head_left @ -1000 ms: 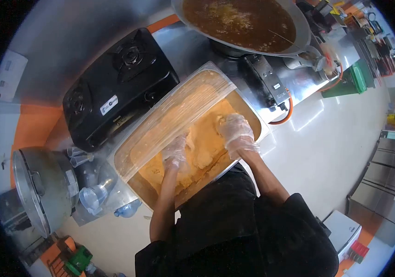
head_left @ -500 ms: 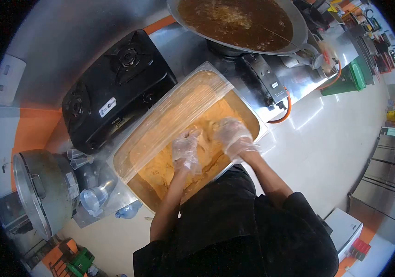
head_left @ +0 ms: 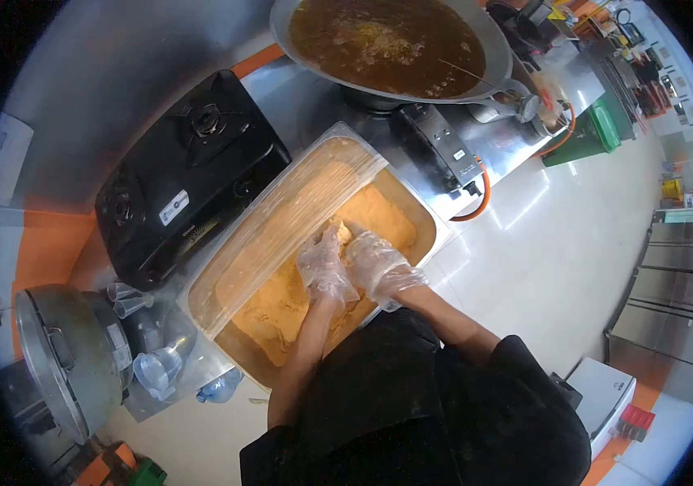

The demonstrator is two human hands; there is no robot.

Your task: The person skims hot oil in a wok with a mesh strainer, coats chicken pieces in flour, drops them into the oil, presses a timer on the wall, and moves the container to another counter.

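Both hands wear clear, loose plastic gloves and are together over a large metal tray point(head_left: 426, 224) of orange-tan breading flour point(head_left: 269, 312). My left hand point(head_left: 325, 263) is closed at one side of a pale, flour-coated piece of food point(head_left: 342, 233). From the other side my right hand point(head_left: 373, 261) closes against the same piece. Only its top shows between the fingers, so its exact kind cannot be made out. A clear plastic cover point(head_left: 282, 235) lies across the far left part of the tray.
Beyond the tray stands a wide wok of bubbling brown oil point(head_left: 387, 49) on a burner point(head_left: 444, 146). At left sit a black two-burner stove point(head_left: 188, 174), a big metal pot point(head_left: 79, 356) and plastic cups point(head_left: 158, 368). Tiled floor point(head_left: 525, 243) lies to the right.
My right hand has moved left, up against my left hand, and a coated piece now shows between them. The view has shifted slightly.
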